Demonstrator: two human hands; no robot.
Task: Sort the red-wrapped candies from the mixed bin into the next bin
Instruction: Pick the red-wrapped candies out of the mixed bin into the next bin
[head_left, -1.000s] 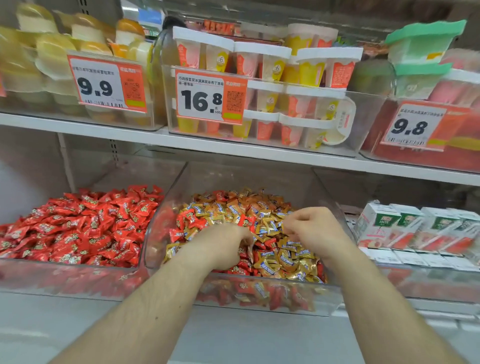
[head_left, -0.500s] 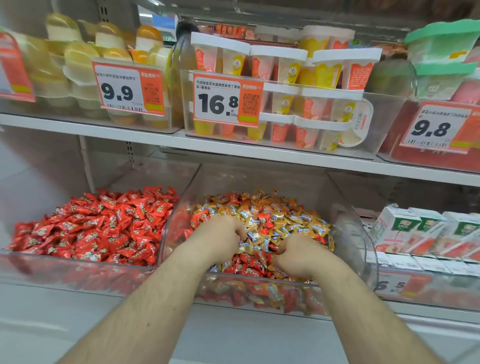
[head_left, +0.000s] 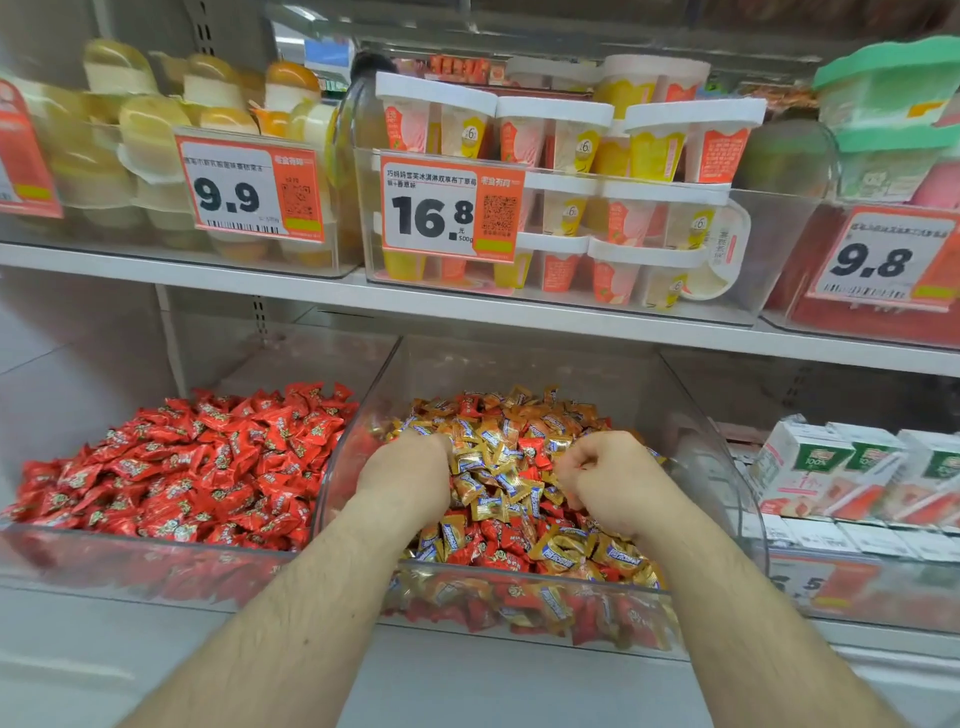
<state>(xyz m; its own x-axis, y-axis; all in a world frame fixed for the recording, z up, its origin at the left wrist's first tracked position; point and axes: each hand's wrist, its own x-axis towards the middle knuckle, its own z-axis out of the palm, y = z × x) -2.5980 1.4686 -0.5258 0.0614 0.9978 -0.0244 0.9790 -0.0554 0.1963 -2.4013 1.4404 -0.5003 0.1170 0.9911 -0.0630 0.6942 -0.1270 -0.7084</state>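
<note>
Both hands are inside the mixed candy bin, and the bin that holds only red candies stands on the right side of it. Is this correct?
Not quite. The head view shows the all-red candy bin to the left of the mixed bin, not the right; small cartons sit on the right. Both the left hand and right hand are indeed inside the mixed bin.

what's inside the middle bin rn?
The mixed bin holds gold and red candies, with the left hand and right hand dug into the pile. Anything under the hands, or in their curled fingers, is hidden.
</note>
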